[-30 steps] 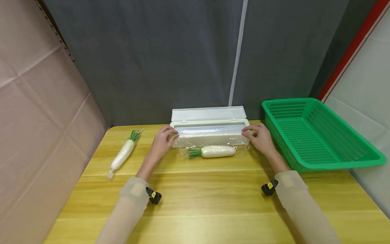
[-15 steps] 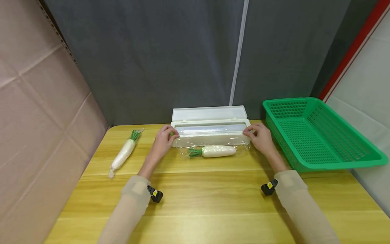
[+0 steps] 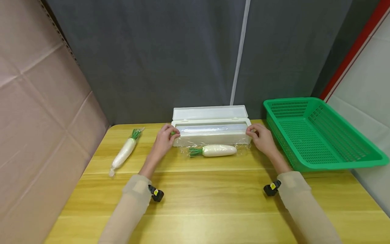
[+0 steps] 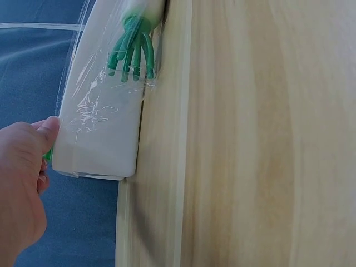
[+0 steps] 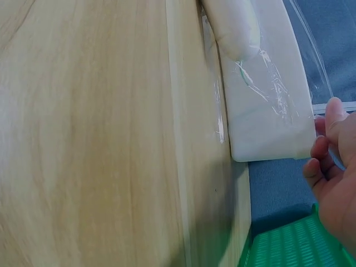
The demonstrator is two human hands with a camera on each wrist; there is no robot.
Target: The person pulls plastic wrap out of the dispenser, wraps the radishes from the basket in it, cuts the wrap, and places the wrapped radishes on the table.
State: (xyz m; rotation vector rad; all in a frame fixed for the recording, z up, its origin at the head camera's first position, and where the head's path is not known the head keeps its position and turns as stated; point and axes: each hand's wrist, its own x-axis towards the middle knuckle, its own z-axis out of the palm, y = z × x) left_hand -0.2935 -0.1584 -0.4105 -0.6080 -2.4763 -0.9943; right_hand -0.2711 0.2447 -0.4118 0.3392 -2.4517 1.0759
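Note:
A white cling film dispenser box stands at the back of the table with its lid raised. Clear cling film runs from it over the front wall. In front lies a white radish with green stalks pointing left, the film over or around it. At the box's left end my left hand pinches the film's edge between thumb and fingers; a small green piece shows beside those fingers, its kind unclear. My right hand pinches the film at the right end, its fingertips partly hidden by the thumb.
Another radish, wrapped in film, lies at the left of the wooden table. A green plastic basket stands at the right, close to my right forearm. A dark curtain hangs behind the box.
My right hand has shifted slightly to the right at the box's end. The left hand, box and radishes stay nearly as they were; the whole view has drifted a little.

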